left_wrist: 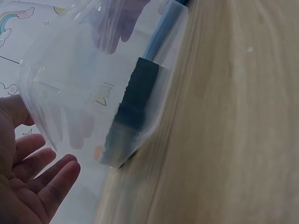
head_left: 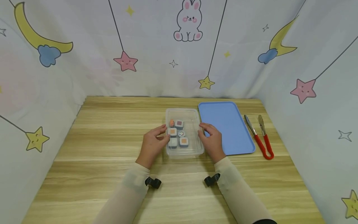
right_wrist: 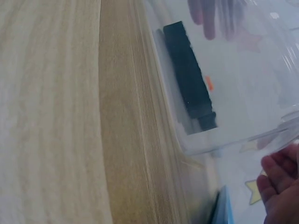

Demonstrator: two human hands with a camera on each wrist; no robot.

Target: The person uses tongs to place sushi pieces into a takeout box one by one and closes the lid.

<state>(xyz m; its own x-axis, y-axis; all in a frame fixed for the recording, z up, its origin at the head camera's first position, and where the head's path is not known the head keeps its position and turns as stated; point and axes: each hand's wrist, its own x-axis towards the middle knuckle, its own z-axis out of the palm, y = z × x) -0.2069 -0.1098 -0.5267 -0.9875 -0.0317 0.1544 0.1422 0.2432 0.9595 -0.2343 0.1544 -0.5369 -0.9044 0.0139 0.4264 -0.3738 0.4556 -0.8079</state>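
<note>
A clear plastic box (head_left: 191,132) with a lid stands on the table in the head view. Several sushi pieces (head_left: 183,142) lie in its left part, their dark sides (right_wrist: 189,70) showing through the wall in the right wrist view. My left hand (head_left: 152,143) is at the box's left side, thumb at the lid's edge. In the left wrist view its other fingers (left_wrist: 58,179) are spread loosely beside the rim. On the opposite side my right hand (head_left: 213,141) has its thumb and fingertips near the lid's edge. Neither hand shows a clear grip; contact is hard to judge.
A blue tray (head_left: 226,124) lies just right of the box, partly behind my right hand. Beyond it rest tongs (head_left: 263,141) with red handles, spread apart. The wooden table (head_left: 112,130) ends at a printed curtain (head_left: 156,84) at the back and sides.
</note>
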